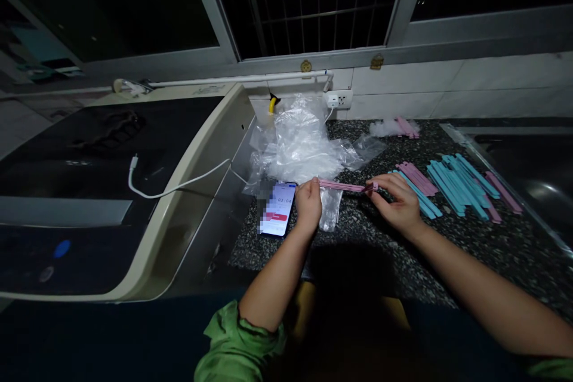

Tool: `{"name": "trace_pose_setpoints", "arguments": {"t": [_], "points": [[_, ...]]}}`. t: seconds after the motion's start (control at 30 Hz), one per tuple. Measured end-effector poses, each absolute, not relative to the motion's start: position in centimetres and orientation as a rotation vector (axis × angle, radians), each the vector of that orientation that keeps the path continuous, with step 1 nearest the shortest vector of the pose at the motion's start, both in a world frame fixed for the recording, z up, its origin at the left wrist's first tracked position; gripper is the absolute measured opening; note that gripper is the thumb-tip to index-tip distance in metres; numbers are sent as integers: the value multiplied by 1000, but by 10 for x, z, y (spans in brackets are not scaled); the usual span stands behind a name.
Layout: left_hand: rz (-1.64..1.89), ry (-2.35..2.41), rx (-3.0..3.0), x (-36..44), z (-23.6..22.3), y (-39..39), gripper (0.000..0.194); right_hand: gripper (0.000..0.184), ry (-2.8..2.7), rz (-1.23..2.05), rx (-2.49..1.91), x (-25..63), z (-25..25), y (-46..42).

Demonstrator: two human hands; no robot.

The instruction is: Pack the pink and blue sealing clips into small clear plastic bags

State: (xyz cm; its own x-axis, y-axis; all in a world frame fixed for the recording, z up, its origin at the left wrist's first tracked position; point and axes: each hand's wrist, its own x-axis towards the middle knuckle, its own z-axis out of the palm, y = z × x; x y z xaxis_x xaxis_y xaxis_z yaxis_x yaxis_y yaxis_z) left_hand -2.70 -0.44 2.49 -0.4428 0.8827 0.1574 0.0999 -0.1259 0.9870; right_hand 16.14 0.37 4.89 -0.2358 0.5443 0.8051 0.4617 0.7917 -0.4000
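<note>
From where I stand, the head view shows two bare hands over the black speckled stone worktop (pixel 514 245), nearer its front edge than the tiled wall at its rear. Between them is a small bundle of slim, flat pink strips (pixel 342 185), lying roughly level. The left hand (pixel 308 206) is curled closed around one end; the right hand (pixel 397 198) pinches the other between thumb and fingers, nearly closed. A short piece sits crosswise there, too small to identify.

I'd judge the step in hand to be squaring up or securing this bundle; the next move calls for a steady left grip while the right fingers work that end. Loose turquoise strips (pixel 447 188) and more pink ones lie towards the worktop's right edge, beside the metal sink (pixel 537 185). Crumpled clear plastic bags (pixel 299 137) fill the rear left corner, behind a lit phone (pixel 278 209).
</note>
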Motion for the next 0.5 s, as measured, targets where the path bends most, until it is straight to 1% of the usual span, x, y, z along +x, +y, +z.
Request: {"name": "trace_pose_setpoints", "arguments": {"t": [0.17,0.5], "points": [[1643,1467,1160,-27,28,-5,40,9,-1865,94,-757,164,48,5],[1649,1402,1037,-28,28,-3,40,6,-1823,65,-786,166,54,4]]}}
